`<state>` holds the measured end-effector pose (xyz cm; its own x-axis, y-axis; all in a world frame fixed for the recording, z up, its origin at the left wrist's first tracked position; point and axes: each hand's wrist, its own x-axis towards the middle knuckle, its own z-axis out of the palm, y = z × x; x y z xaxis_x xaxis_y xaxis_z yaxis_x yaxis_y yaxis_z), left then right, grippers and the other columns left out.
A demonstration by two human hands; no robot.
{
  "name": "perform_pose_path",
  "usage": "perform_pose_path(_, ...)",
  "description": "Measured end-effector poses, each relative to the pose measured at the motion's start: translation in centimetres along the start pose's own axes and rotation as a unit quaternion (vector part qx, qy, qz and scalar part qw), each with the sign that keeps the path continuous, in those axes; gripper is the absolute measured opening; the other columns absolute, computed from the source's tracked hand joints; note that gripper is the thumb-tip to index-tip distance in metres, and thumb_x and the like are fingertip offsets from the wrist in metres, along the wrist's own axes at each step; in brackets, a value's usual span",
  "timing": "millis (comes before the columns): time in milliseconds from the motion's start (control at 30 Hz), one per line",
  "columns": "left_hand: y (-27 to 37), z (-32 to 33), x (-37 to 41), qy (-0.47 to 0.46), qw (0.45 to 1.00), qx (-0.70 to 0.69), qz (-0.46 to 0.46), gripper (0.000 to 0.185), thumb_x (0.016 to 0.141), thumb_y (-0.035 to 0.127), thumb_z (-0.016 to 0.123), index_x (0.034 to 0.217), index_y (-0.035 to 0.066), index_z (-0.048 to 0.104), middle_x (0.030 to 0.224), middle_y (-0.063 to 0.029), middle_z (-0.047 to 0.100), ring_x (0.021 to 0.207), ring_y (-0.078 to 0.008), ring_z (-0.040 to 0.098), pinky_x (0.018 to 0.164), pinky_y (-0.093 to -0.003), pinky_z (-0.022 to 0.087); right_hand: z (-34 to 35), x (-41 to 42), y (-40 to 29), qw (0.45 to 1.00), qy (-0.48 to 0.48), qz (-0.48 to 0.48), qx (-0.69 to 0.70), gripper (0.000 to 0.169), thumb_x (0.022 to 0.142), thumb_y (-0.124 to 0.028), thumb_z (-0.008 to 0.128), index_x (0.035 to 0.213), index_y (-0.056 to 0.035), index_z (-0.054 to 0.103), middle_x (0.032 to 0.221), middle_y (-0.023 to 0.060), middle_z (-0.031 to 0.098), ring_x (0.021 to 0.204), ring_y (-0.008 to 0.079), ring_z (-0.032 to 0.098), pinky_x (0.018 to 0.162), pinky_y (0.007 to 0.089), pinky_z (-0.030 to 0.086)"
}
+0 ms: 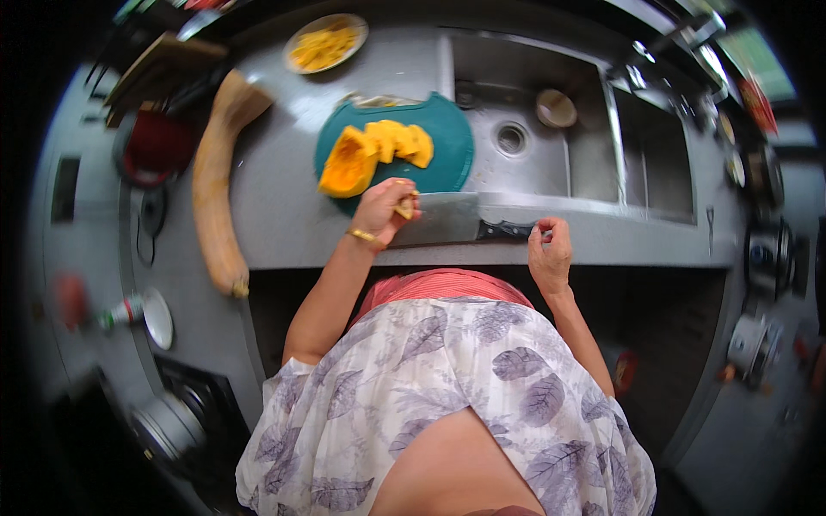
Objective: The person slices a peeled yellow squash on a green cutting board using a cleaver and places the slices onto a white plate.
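My left hand [387,209] is closed around a small pale yellow piece, likely squash, in front of a green round cutting board [448,148]. On the board lie a large hollowed squash chunk [348,164] and several orange squash slices [400,142]. A wide-bladed kitchen knife [445,216] with a black handle lies along the counter's front edge, its blade beside my left hand. My right hand [552,251] is at the end of the knife's handle, thumb and fingers drawn together; whether it grips the handle cannot be made out.
A long whole squash [214,187] with a cut end lies left of the board. Behind stands a plate of yellow strips [326,45]. The steel sink [529,161], holding a small bowl [555,108], is on the right. A lidded pot [168,426] stands at lower left.
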<state>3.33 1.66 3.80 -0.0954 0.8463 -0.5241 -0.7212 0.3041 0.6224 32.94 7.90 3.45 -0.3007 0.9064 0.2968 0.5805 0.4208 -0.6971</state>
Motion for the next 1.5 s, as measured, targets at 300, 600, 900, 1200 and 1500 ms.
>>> perform_pose_path(300, -1.0, 3.3, 1.8, -0.069, 0.990, 0.032, -0.118, 0.011, 0.082, 0.013, 0.061, 0.089, 0.007, 0.056, 0.076, -0.0037, 0.055, 0.068, -0.0146, 0.056, 0.059, -0.0260, 0.051, -4.4, -12.0, 2.0, 0.960, 0.151, 0.225, -0.068, 0.012, 0.078, 0.003, 0.056, 0.089, -0.0003, 0.052, 0.085, 0.0144, 0.054, 0.079, 0.0302, 0.054, 0.069, 0.0377, 0.045)
perform_pose_path(600, -8.5, 13.5, 3.4, -0.169, 0.952, 0.075, -0.244, 0.010, 0.083, 0.015, 0.054, 0.086, 0.005, 0.056, 0.077, -0.0080, 0.057, 0.070, -0.0186, 0.058, 0.061, -0.0311, 0.052, -7.8, -24.0, 5.5, 0.892, 0.193, 0.393, -0.110, 0.014, 0.078, -0.003, 0.054, 0.091, 0.0008, 0.052, 0.089, 0.0168, 0.054, 0.086, 0.0324, 0.053, 0.078, 0.0401, 0.043)
perform_pose_path(900, -24.0, 27.6, 4.0, -0.207, 0.869, 0.311, -0.325, 0.008, 0.089, 0.009, 0.058, 0.093, 0.003, 0.056, 0.094, -0.0115, 0.060, 0.086, -0.0215, 0.062, 0.080, -0.0405, 0.055, -15.8, -33.2, 14.5, 0.850, 0.237, 0.449, -0.141, 0.015, 0.077, -0.002, 0.052, 0.091, -0.0016, 0.049, 0.089, 0.0199, 0.055, 0.089, 0.0376, 0.052, 0.078, 0.0461, 0.042)
perform_pose_path(1200, -49.4, 37.4, 3.5, -0.195, 0.684, 0.519, -0.473, 0.019, 0.092, 0.017, 0.048, 0.098, 0.000, 0.052, 0.087, -0.0177, 0.059, 0.081, -0.0273, 0.063, 0.065, -0.0372, 0.055, -13.5, -47.2, 18.4, 0.688, 0.343, 0.633, -0.091, 0.013, 0.076, -0.003, 0.054, 0.088, -0.0013, 0.049, 0.080, 0.0198, 0.057, 0.076, 0.0382, 0.057, 0.067, 0.0445, 0.045)
perform_pose_path(1500, -74.1, 55.7, -3.5, -0.367, 0.603, 0.624, -0.336, 0.032, 0.093, 0.027, 0.048, 0.098, -0.001, 0.061, 0.091, -0.0196, 0.065, 0.071, -0.0260, 0.067, 0.054, -0.0331, 0.057, -5.0, -54.9, 7.9, 0.563, 0.387, 0.727, -0.064, 0.015, 0.083, -0.015, 0.053, 0.083, -0.0013, 0.048, 0.066, 0.0161, 0.048, 0.062, 0.0340, 0.053, 0.059, 0.0433, 0.042)
